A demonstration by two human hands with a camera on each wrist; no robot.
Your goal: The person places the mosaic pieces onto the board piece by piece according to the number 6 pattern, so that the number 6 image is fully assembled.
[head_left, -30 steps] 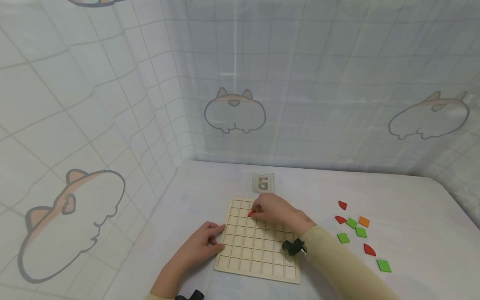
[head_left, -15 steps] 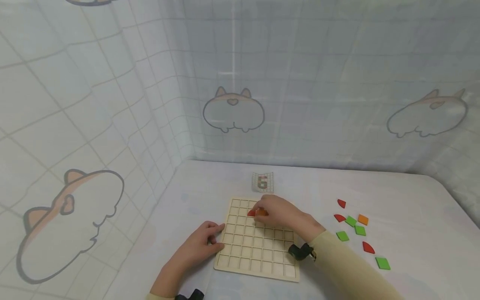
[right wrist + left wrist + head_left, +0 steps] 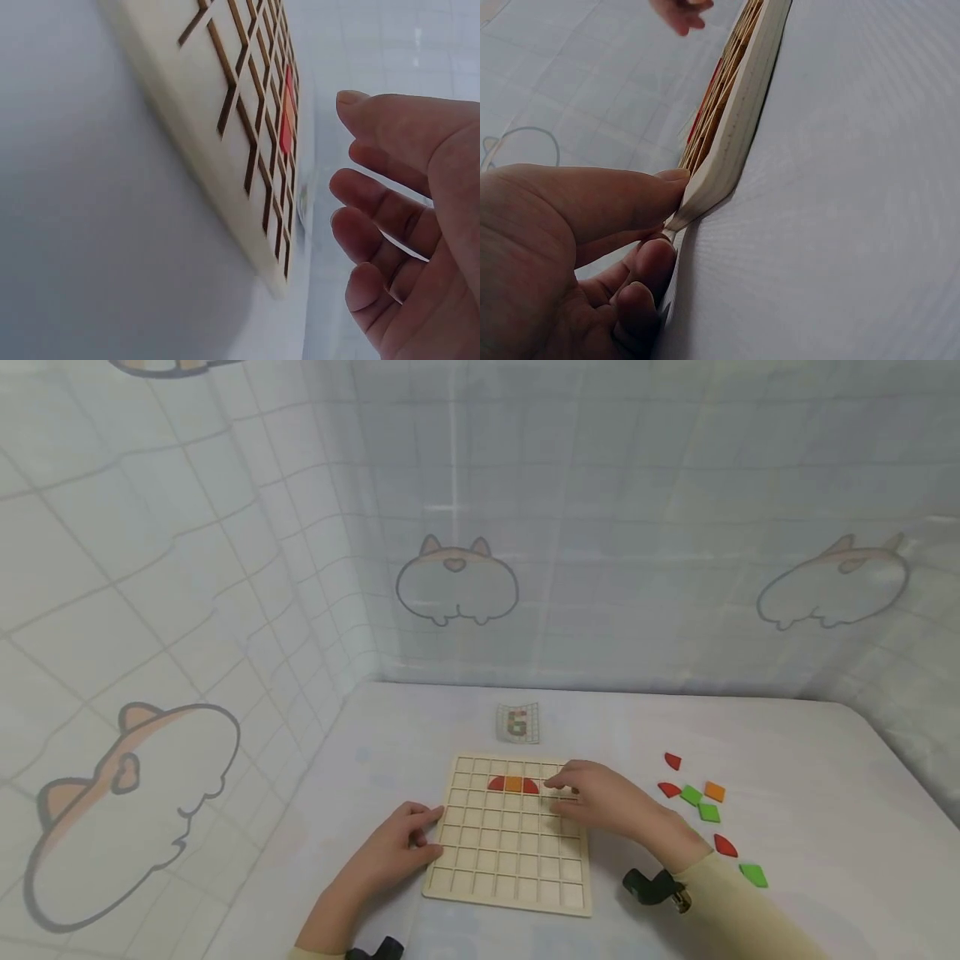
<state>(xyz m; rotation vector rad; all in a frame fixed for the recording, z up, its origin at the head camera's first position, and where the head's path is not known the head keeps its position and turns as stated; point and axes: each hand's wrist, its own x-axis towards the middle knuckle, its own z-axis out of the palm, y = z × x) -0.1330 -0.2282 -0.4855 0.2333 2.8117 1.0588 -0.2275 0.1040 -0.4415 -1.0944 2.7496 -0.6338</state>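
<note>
A pale wooden grid board (image 3: 495,862) lies on the table. In its second row from the back, an orange square tile (image 3: 513,784) sits between two red quarter-circle tiles, the left red tile (image 3: 496,783) and the right red tile (image 3: 530,786). My left hand (image 3: 393,852) touches the board's left edge with thumb and index finger spread apart; the left wrist view shows the thumb (image 3: 637,196) against the rim. Over the board's right side hovers my right hand (image 3: 611,806), holding nothing, its fingers loosely bent and apart from the thumb in the right wrist view.
Right of the board lie loose tiles: several red and green ones, including a green tile (image 3: 753,874) and a red tile (image 3: 725,845), plus an orange tile (image 3: 715,791). Behind the board is a small pattern card (image 3: 517,723). Pale curtains (image 3: 600,527) surround the table.
My right hand has drawn back rightward from the second row, uncovering the orange tile and the right red tile. The left hand stays at the board's edge.
</note>
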